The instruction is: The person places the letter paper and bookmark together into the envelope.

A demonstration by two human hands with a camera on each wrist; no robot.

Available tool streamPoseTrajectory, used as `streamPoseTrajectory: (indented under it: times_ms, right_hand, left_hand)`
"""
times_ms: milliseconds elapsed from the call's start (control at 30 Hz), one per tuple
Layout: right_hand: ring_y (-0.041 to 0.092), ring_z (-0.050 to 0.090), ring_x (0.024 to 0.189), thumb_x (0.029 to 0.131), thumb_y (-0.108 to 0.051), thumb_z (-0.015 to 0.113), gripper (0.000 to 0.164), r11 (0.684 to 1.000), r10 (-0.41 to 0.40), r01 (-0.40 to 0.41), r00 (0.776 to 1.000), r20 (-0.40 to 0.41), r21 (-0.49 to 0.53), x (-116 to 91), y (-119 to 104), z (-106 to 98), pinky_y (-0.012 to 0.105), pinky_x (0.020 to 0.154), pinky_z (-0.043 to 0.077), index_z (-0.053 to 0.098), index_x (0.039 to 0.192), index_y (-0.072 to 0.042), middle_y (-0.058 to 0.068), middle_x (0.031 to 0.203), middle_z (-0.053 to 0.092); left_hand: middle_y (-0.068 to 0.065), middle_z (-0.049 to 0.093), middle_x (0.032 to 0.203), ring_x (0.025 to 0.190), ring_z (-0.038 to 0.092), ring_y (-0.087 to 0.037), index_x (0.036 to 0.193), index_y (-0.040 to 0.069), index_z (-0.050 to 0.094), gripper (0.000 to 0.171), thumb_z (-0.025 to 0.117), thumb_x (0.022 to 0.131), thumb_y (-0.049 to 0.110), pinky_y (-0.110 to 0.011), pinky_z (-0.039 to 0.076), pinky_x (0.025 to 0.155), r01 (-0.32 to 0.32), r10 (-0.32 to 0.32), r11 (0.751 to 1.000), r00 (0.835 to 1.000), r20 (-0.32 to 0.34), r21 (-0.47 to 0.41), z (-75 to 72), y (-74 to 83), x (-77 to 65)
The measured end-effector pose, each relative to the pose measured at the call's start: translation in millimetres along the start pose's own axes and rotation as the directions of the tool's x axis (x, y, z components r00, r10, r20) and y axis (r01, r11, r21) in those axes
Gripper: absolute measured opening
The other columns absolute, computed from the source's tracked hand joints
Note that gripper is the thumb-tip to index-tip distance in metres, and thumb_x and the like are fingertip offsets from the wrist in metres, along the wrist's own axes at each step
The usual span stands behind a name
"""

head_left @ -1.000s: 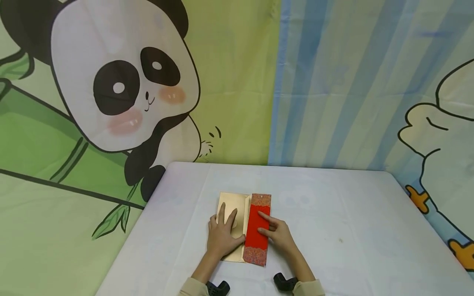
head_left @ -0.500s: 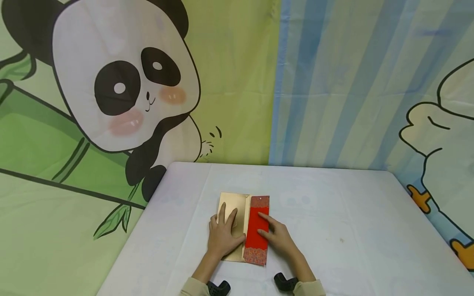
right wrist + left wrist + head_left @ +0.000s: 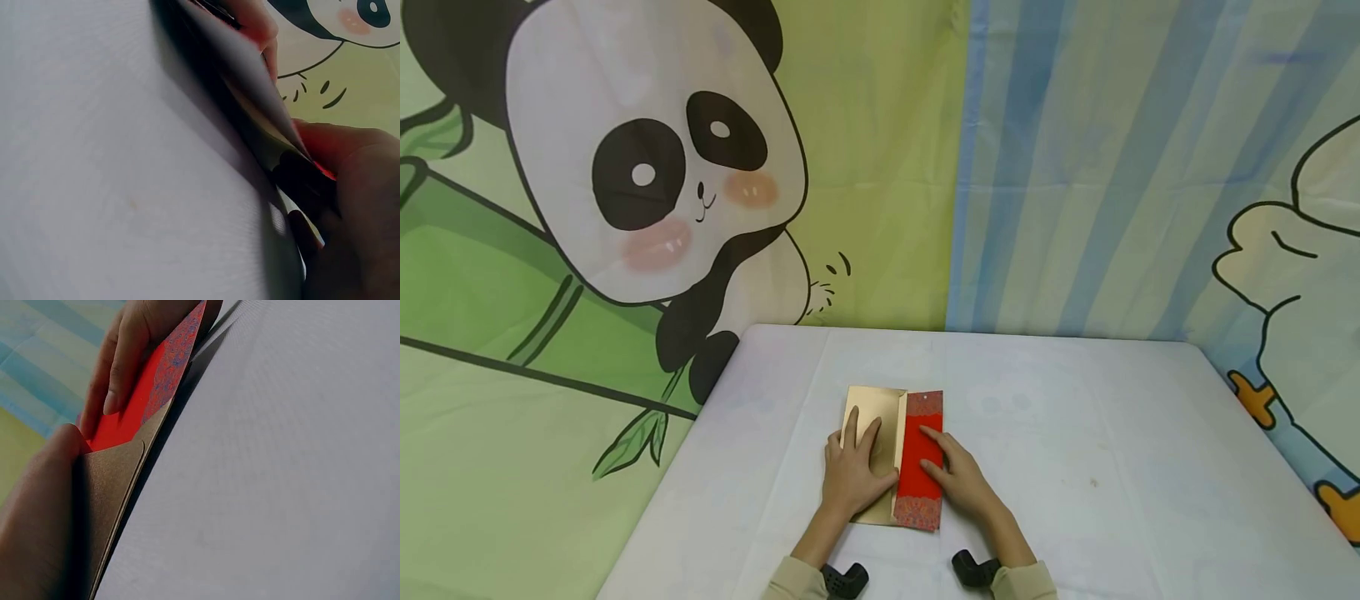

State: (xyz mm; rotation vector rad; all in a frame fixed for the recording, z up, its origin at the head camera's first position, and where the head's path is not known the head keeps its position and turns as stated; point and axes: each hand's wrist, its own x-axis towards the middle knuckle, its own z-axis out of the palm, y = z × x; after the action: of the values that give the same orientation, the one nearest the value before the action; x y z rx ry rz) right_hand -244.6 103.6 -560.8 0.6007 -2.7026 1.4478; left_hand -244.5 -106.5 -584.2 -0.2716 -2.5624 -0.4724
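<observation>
Hands (image 3: 852, 477) (image 3: 964, 479) hold folder (image 3: 887, 442), left splayed, right pinching.

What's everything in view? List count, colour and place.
Table: one, white, centre
Envelope: one, gold, on the table
Card: one, red with patterned ends, envelope's right edge
Panda print: one, black-and-white, left background
Bamboo-print panel: one, green, left background
Striped panel: one, blue, right background
Cartoon figure: one, white and orange, far right
Wrist devices: two, black, one per wrist
Sleeves: two, beige, bottom edge
Left hand: one, bare, on envelope
Right hand: one, bare, gripping card
</observation>
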Motion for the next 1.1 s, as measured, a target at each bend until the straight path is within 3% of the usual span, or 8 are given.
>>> streamPoseTrajectory:
  times_ms: [267, 500, 733, 933, 1100]
  right_hand:
    - [0.030, 0.041, 0.122, 0.081, -0.027, 0.064, 0.058, 1.000, -0.020, 0.020, 1.000, -0.021, 0.005, -0.2, 1.2, 1.5, 0.048, 0.099, 0.030, 0.043, 0.135, -0.024, 0.012, 0.132, 0.047]
    - [0.035, 0.034, 0.126, 0.081, -0.030, 0.063, 0.059, 1.000, 0.013, -0.013, 1.000, 0.013, 0.004, 0.7, -0.2, -0.5, 0.049, 0.101, 0.027, 0.041, 0.136, -0.023, 0.013, 0.134, 0.043]
    - [0.033, 0.038, 0.124, 0.081, -0.028, 0.064, 0.061, 1.000, 0.005, -0.005, 1.000, 0.022, -0.029, 3.0, -0.9, 0.2, 0.050, 0.100, 0.028, 0.040, 0.136, -0.023, 0.011, 0.132, 0.046]
    - [0.019, 0.046, 0.106, 0.075, -0.029, 0.070, 0.064, 0.987, -0.064, 0.058, 0.997, -0.038, -0.152, 6.4, 2.0, 8.3, 0.040, 0.091, 0.037, 0.044, 0.134, -0.020, 0.002, 0.120, 0.053]
    - [0.018, 0.047, 0.104, 0.070, -0.034, 0.073, 0.066, 0.959, -0.128, 0.096, 0.986, -0.106, -0.268, 5.6, 5.0, 11.1, 0.039, 0.088, 0.039, 0.049, 0.129, -0.018, 0.001, 0.116, 0.055]
  left_hand:
    - [-0.011, 0.026, 0.145, 0.100, 0.041, -0.033, 0.129, 0.026, 0.048, 0.077, 0.058, 0.059, 0.057, -0.044, 0.032, 0.079, 0.014, -0.015, 1.000, 1.000, 0.009, 0.006, -1.3, -0.2, -0.5]
    - [-0.011, 0.026, 0.145, 0.100, 0.040, -0.032, 0.129, 0.026, 0.047, 0.077, 0.057, 0.060, 0.057, -0.045, 0.032, 0.080, 0.010, -0.010, 1.000, 1.000, 0.011, 0.006, -2.0, 0.2, 0.3]
    - [-0.011, 0.025, 0.145, 0.100, 0.040, -0.031, 0.130, 0.026, 0.047, 0.078, 0.058, 0.060, 0.058, -0.044, 0.032, 0.079, 0.006, -0.006, 1.000, 1.000, 0.018, 0.010, -0.6, 0.2, 1.8]
    - [-0.011, 0.026, 0.145, 0.099, 0.041, -0.031, 0.129, 0.027, 0.048, 0.077, 0.059, 0.058, 0.055, -0.044, 0.033, 0.078, 0.011, -0.011, 1.000, 1.000, 0.010, 0.006, -1.5, -0.3, 1.1]
    - [-0.011, 0.027, 0.145, 0.098, 0.041, -0.032, 0.129, 0.026, 0.048, 0.077, 0.058, 0.059, 0.055, -0.045, 0.033, 0.079, 0.008, -0.008, 1.000, 1.000, 0.010, 0.002, -2.4, 0.3, 0.4]
